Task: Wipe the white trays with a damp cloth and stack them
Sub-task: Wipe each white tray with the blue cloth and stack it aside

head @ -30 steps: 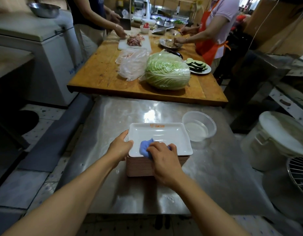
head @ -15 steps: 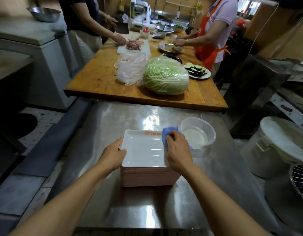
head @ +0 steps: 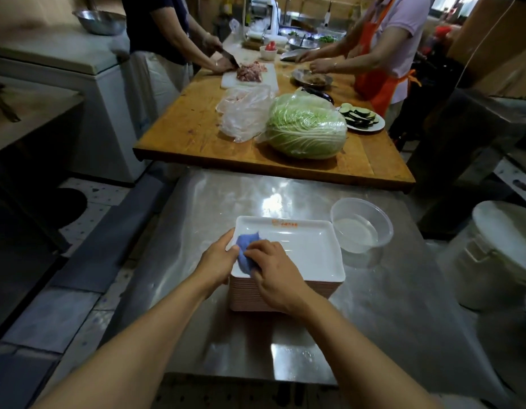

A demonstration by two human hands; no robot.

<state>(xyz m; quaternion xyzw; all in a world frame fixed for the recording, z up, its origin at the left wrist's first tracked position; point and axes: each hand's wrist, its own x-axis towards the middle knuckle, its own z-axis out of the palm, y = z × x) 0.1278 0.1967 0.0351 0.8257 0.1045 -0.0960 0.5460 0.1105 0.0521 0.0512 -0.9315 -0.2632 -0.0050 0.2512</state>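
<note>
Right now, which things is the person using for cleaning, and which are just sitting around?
For the job:
- blue cloth, under the right hand
- top white tray, steadied by the left hand
- stack of trays beneath
- clear bowl of water

Just lying about:
- cabbage
- plastic bag
- plate of eggplant slices
- white bucket

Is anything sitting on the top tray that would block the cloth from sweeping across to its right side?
Nothing visible does. The right hand presses the blue cloth at the left end of the top tray; the rest of its surface is bare. The water bowl stands off the tray, to its right.
</note>
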